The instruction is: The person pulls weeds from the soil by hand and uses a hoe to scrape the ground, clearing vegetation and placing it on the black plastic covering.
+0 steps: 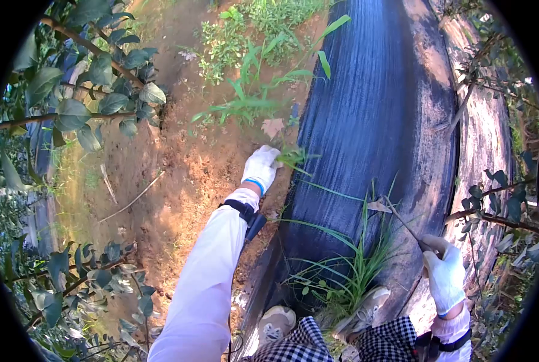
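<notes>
Weeds (pixel 245 106) left of ground sheet (pixel 357 114)

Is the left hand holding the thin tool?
No, the right hand holds the thin tool; the left hand is at a green weed.

no readable text, no legible labels

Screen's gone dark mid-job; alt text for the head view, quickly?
A person's white-gloved left hand is at a small green weed by the edge of a long black sheet on the ground, while the gloved right hand holds a thin stick-like tool. A grass clump stands near the shoes, and leafy branches frame both sides.
</notes>
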{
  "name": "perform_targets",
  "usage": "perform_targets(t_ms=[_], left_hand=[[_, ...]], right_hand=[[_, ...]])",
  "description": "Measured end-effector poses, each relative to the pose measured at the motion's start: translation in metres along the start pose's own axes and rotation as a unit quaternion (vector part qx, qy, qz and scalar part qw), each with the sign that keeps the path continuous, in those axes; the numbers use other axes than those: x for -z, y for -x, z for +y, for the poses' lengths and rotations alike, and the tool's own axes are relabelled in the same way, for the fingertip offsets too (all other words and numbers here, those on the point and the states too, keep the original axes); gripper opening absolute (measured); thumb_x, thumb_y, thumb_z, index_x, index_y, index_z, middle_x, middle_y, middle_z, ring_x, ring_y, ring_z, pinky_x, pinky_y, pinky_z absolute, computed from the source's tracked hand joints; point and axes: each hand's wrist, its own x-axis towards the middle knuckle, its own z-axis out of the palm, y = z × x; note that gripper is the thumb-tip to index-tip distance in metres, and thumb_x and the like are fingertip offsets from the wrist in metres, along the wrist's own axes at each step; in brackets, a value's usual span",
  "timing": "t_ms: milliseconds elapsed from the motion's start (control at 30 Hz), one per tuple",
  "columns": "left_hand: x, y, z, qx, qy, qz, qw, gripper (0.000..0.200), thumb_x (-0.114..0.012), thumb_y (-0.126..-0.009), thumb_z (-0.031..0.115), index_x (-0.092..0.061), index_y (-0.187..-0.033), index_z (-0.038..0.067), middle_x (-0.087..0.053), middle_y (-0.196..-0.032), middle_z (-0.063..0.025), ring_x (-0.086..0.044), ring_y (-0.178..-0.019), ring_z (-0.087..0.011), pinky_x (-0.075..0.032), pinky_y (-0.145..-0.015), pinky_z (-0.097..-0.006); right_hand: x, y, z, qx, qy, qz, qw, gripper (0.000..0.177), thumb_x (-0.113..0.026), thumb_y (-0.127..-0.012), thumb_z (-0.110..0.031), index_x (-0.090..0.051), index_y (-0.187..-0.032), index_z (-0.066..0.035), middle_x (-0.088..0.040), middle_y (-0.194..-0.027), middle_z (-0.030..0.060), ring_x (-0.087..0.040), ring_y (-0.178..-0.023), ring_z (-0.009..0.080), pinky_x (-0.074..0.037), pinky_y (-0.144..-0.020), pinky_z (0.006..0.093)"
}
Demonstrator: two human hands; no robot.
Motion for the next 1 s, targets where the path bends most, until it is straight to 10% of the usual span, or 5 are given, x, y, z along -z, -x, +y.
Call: perform_targets(t_ms=[100,267,500,733,1000], left_hand=[[-0.014,-0.008,0.001,0.115,0.484,0.122,0.859,0.025,-0.067,-0.076,0.02,-0.063,-0.097,0.007,-0.061,-0.092,-0.0139,-0.058,-0.095,-0.0351,-0.047,-0.084,-0.0445],[0.014,-0.008,0.041,-0.011,-0.078,0.014,0.997,0.04,-0.068,-0.076,0.017,-0.06,-0.115,0.01,-0.057,-0.112,-0.0175,-0.054,-0.106,-0.0371,-0.046,-0.091,-0.0427],[0.005,0.001,0.084,0.099,0.164,0.093,0.977,0.018,-0.062,-0.079,0.014,-0.062,-0.095,0.005,-0.062,-0.086,-0.0168,-0.06,-0.086,-0.0357,-0.048,-0.077,-0.0442],[0.027,0.112,0.16,-0.186,0.2,-0.378,0.884,0.045,-0.072,-0.071,0.026,-0.061,-0.11,0.005,-0.06,-0.11,-0.0136,-0.054,-0.11,-0.0317,-0.045,-0.095,-0.0392],[0.003,0.06,0.022,-0.015,-0.055,-0.046,0.997,0.031,-0.068,-0.076,0.02,-0.061,-0.104,0.009,-0.059,-0.103,-0.0117,-0.055,-0.099,-0.0342,-0.047,-0.085,-0.0426]], right_hand=[[0.003,-0.002,0.002,0.006,0.0,-0.001,1.0,0.031,-0.052,-0.082,0.0,-0.061,-0.111,0.006,-0.061,-0.068,0.0056,-0.05,-0.051,0.0069,-0.039,-0.046,0.0223],[0.001,-0.004,0.001,0.008,0.009,0.008,1.0,0.031,-0.053,-0.081,-0.001,-0.061,-0.11,0.007,-0.062,-0.07,0.0055,-0.05,-0.051,0.0072,-0.04,-0.047,0.0223],[0.011,-0.011,0.0,0.004,-0.008,-0.008,1.0,0.031,-0.053,-0.08,-0.001,-0.062,-0.109,0.008,-0.061,-0.069,0.0058,-0.052,-0.051,0.0094,-0.041,-0.047,0.0232],[0.029,-0.031,0.003,-0.006,-0.043,-0.045,0.998,0.033,-0.054,-0.078,0.0,-0.06,-0.108,0.011,-0.058,-0.068,0.0053,-0.052,-0.051,0.0108,-0.041,-0.047,0.0232],[0.04,-0.046,-0.005,0.006,-0.035,-0.086,0.996,0.034,-0.054,-0.079,-0.002,-0.059,-0.11,0.012,-0.057,-0.066,0.0041,-0.051,-0.049,0.0109,-0.04,-0.046,0.0243]])
